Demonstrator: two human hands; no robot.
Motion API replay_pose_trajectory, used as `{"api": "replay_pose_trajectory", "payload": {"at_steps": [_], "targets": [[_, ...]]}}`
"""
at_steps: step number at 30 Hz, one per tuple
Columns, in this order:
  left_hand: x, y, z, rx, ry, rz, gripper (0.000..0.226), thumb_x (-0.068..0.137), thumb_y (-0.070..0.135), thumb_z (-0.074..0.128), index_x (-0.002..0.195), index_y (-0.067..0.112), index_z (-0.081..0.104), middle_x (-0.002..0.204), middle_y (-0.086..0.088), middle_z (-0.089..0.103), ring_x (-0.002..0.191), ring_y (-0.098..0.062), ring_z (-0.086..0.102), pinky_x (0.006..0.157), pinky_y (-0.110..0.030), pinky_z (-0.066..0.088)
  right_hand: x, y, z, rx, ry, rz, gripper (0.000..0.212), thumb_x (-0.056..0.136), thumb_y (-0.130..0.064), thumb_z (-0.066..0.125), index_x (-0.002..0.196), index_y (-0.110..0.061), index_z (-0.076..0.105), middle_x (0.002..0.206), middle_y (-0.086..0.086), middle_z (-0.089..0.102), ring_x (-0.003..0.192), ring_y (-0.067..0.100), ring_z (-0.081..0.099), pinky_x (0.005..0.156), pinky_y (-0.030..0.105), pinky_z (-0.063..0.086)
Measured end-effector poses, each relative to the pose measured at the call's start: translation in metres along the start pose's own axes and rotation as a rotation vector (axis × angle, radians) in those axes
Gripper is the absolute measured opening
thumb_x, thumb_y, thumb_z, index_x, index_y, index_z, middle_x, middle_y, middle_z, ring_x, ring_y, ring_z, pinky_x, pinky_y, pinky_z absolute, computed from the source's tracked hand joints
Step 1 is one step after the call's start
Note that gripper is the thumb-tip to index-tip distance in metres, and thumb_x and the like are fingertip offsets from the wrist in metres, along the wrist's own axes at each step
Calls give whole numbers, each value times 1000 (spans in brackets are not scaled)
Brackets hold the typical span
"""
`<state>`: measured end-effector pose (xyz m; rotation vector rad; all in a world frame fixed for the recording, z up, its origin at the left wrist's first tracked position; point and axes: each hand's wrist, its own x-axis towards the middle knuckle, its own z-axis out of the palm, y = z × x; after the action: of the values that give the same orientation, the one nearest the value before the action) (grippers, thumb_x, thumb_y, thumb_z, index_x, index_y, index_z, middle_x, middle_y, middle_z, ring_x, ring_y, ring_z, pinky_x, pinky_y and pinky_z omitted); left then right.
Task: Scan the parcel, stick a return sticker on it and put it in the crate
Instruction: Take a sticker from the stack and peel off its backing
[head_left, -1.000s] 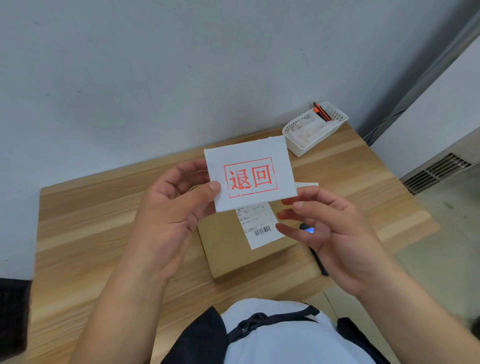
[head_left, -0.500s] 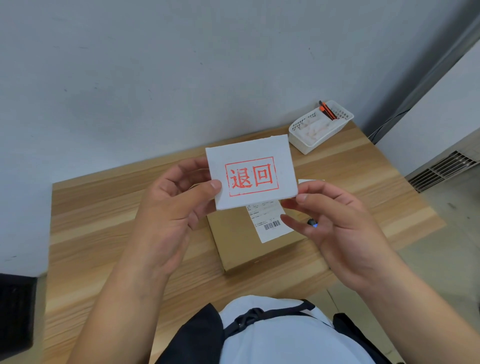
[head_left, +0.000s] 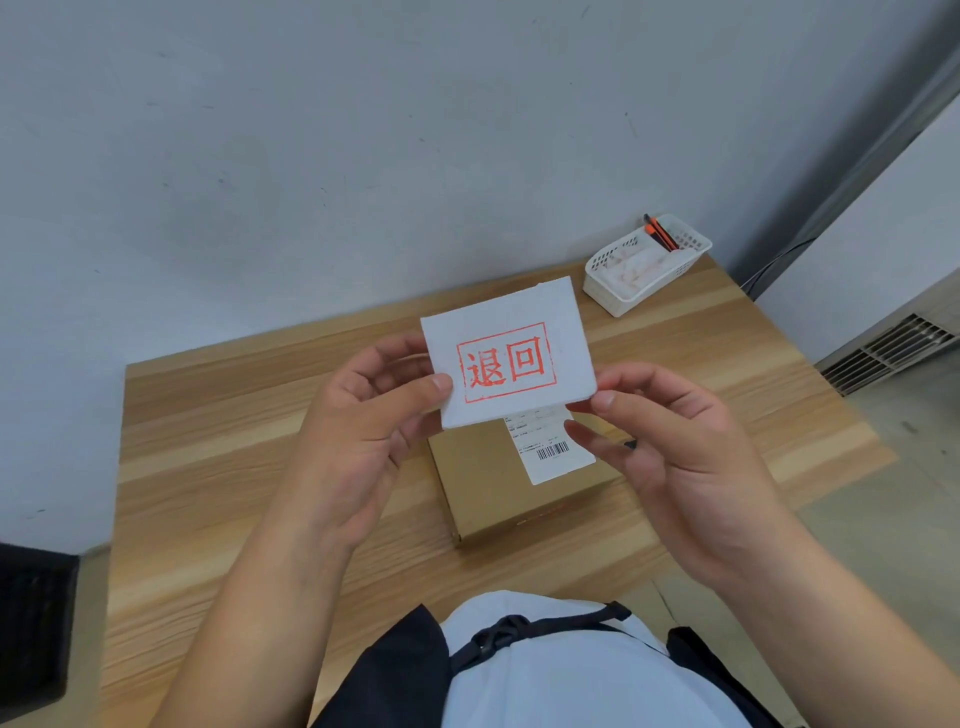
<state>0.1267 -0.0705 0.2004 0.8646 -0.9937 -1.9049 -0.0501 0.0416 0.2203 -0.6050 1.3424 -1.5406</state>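
Observation:
A white return sticker (head_left: 506, 358) with a red stamped frame and red characters is held up in front of me. My left hand (head_left: 363, 431) pinches its lower left edge. My right hand (head_left: 680, 457) pinches its lower right corner with thumb and forefinger. Below the sticker a flat brown cardboard parcel (head_left: 498, 488) lies on the wooden table (head_left: 223, 457), with a white shipping label (head_left: 553, 449) and barcode on its top. A dark scanner is mostly hidden behind my right hand.
A white slotted basket (head_left: 644, 267) holding white papers and orange-black pens stands at the table's back right corner, against the grey wall. A dark crate (head_left: 31, 629) shows at the lower left edge, off the table. A floor vent is at the right.
My right hand has closed in on the sticker's lower right corner and now pinches it. The view has shifted slightly; the sticker stays held up over the parcel.

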Motion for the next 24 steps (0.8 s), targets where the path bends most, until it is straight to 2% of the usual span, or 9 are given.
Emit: {"api": "replay_pose_trajectory", "payload": {"at_steps": [3, 5, 8, 10, 12, 16, 20, 22, 24], "targets": [[0, -7, -1, -15, -4, -47, 43, 67, 3, 68, 110, 9, 66, 97, -11, 78, 86, -21, 75, 63, -23, 59, -5, 0, 0, -23, 7, -24, 14, 70, -7, 80, 72, -19, 74, 91, 9, 77, 97, 26, 67, 107, 54, 45], [-1, -14, 1, -31, 8, -90, 54, 67, 2, 70, 120, 12, 63, 110, -12, 74, 93, -23, 74, 64, -23, 58, -9, 1, -1, -32, 21, -32, 17, 60, -14, 85, 74, -18, 75, 94, 12, 76, 96, 29, 63, 109, 57, 41], [-4, -24, 3, 212, 143, -17, 71, 76, 5, 77, 135, 36, 52, 136, 5, 53, 116, -16, 63, 77, -26, 57, -12, 3, -3, -53, 42, -38, 18, 61, -18, 85, 77, -18, 76, 96, 17, 72, 97, 32, 59, 110, 61, 37], [-9, -22, 4, 422, 195, 156, 57, 83, 11, 75, 128, 41, 57, 131, 21, 56, 121, -4, 56, 94, -28, 51, -15, 5, -5, -72, 60, -40, 14, 67, -15, 85, 77, -19, 76, 95, 15, 70, 96, 30, 59, 110, 60, 38], [-13, -15, 5, 510, 112, 287, 32, 86, 13, 73, 110, 34, 70, 118, 20, 68, 119, 0, 58, 105, -32, 45, -17, 8, -7, -94, 81, -48, 7, 74, -14, 76, 75, -21, 76, 92, 9, 72, 94, 26, 62, 108, 53, 43], [-27, -8, 21, 745, -141, 373, 15, 83, 24, 76, 95, 32, 75, 105, 19, 74, 111, -1, 64, 98, -19, 43, -21, 12, -10, -137, 80, -107, 6, 76, -16, 71, 77, -18, 76, 88, 5, 73, 89, 18, 65, 92, 35, 50], [-35, -19, 36, 779, -169, 343, 15, 79, 27, 81, 93, 29, 77, 99, 19, 76, 105, 0, 66, 91, -14, 44, -24, 15, -10, -189, 61, -181, 6, 81, -6, 69, 79, -11, 72, 83, -2, 75, 83, 13, 68, 77, 22, 52], [-34, -23, 39, 753, -158, 341, 13, 79, 26, 81, 92, 26, 78, 96, 18, 77, 102, -1, 68, 92, -20, 47, -25, 16, -10, -200, 54, -195, 5, 79, -8, 67, 76, -10, 69, 83, -5, 73, 84, 12, 68, 82, 26, 52], [-35, -24, 41, 725, -170, 310, 10, 80, 26, 81, 90, 26, 78, 94, 18, 77, 101, -1, 69, 94, -26, 49, -27, 17, -8, -250, 51, -216, 6, 77, -15, 68, 72, -17, 68, 83, -11, 71, 90, 8, 67, 97, 35, 47]]}}
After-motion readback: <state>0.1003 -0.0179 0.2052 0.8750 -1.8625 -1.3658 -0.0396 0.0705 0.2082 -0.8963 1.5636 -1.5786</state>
